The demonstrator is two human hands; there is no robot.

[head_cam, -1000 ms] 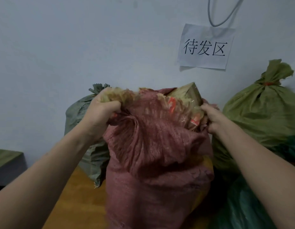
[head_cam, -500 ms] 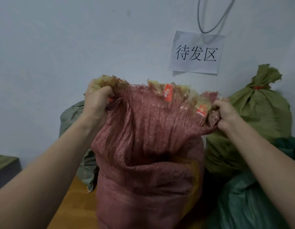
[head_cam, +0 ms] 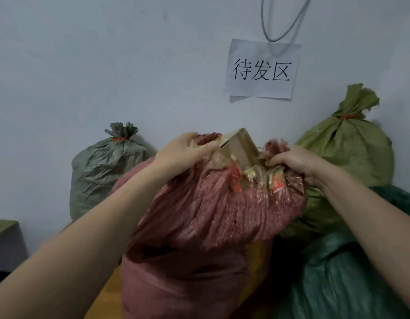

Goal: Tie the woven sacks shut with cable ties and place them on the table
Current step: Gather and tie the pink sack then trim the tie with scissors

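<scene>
Leaning on the wall far left, tied grey-green sack [head_cam: 102,173]. My left hand [head_cam: 183,150] curls round the red woven sack [head_cam: 211,215] rim, sack upright on wooden table [head_cam: 105,300]. Cardboard box [head_cam: 239,143] corner pokes out. Right hand [head_cam: 296,162] clutches bunched rim. Tied olive sack [head_cam: 351,153] at right.

Single head-worn camera; faces forward toward wall [head_cam: 84,65]; close behind red sack [head_cam: 199,215], looking slightly down
</scene>
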